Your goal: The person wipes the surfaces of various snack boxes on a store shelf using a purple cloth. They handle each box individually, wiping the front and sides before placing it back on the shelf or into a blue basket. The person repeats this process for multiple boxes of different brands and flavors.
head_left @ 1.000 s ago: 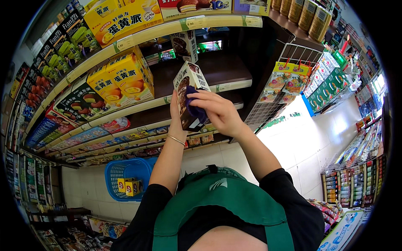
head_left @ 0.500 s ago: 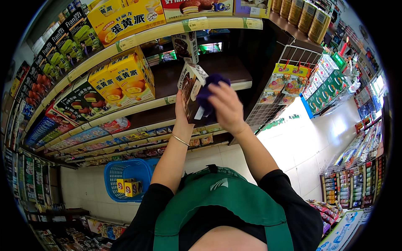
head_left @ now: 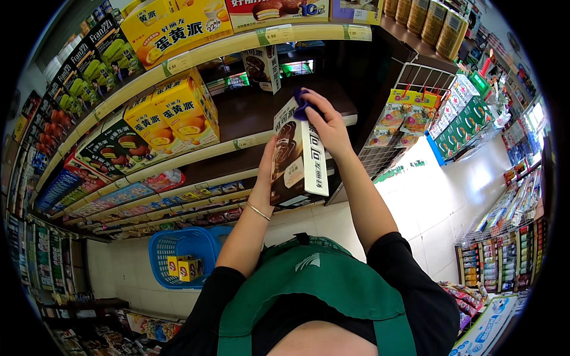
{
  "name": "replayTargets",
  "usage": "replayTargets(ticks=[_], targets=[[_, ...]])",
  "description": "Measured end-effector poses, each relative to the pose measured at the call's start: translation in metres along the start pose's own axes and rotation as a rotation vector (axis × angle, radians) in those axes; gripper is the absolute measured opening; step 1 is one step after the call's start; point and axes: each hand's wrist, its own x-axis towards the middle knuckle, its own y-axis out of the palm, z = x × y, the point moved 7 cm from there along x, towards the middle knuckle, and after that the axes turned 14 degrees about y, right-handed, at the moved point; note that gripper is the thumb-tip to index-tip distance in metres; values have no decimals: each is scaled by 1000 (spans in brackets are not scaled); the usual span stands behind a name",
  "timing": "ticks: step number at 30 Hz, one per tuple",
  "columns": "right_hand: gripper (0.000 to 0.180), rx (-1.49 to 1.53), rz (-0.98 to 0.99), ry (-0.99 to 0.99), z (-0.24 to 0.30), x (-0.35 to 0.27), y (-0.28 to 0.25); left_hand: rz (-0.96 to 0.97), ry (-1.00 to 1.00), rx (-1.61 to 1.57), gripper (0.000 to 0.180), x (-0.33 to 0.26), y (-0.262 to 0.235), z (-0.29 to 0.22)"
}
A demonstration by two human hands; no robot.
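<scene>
Seeing two small yellow cardboard boxes (head_left: 187, 270) side by side in a blue perforated plastic basket (head_left: 154, 261) on the pale tiled floor (head_left: 116, 261). Seeing also large yellow cardboard boxes (head_left: 172, 115) on a dark brown shelf (head_left: 320, 98), to the left of a second brown-and-white carton (head_left: 255, 70) farther back. Holding a tall brown-and-white cardboard carton (head_left: 298, 155) in front of this shelf, slightly tilted, with its white narrow side facing right. Having it between both hands: just right of the left hand (head_left: 263, 178), and below and left of the right hand (head_left: 326, 123). Gripping its left edge with the left hand, with fingers partly hidden behind it. Curling the right hand around a bunched purple cloth (head_left: 300, 107), touching the carton's top end with the cloth.
</scene>
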Motion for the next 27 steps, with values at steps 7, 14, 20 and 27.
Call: replayTargets(ticks=[7,14,20,27], targets=[[47,638,-154,537,-41,-11,13,-144,138,146,48,4,-12,-16],[41,379,34,677,-47,-33,30,-223,379,266,49,16,-11,-72],[74,-155,310,498,-46,-18,7,-13,556,481,43,33,-10,-103],[74,-179,350,396,-50,11,10,261,573,742,71,42,8,-98]])
